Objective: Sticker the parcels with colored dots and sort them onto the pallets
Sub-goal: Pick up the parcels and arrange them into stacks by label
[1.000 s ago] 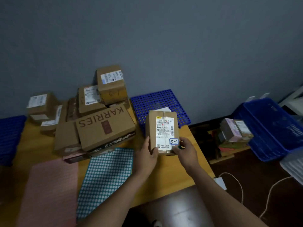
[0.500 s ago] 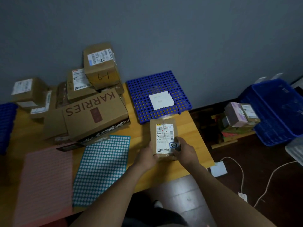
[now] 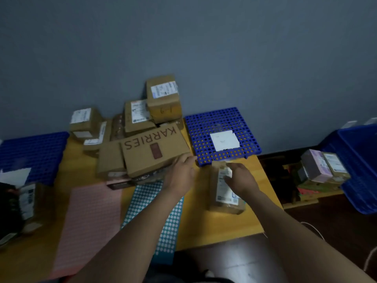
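A small brown parcel point(image 3: 221, 198) with a white label lies flat on the wooden table point(image 3: 220, 227), just in front of the right blue pallet point(image 3: 206, 127). My right hand point(image 3: 243, 179) is over the parcel's far end with thumb and forefinger bent on the label; blur hides whether it grips. My left hand point(image 3: 180, 173) is off the parcel, fingers loosely extended beside the corner of the KARRIES box point(image 3: 153, 148). A teal dot sheet point(image 3: 169, 223) lies under my left forearm, with a pink dot sheet point(image 3: 89, 221) to its left.
Several labelled parcels point(image 3: 163, 99) are piled at the back behind the KARRIES box. A white paper point(image 3: 224, 140) lies on the right pallet. A second blue pallet point(image 3: 34, 152) sits far left, with a dark parcel point(image 3: 26, 201) before it. To the right are a blue crate point(image 3: 359, 160) and more parcels point(image 3: 318, 166).
The parcel, held upright in both hands before, now lies flat on the table. My left hand has let go and moved left toward the KARRIES box.
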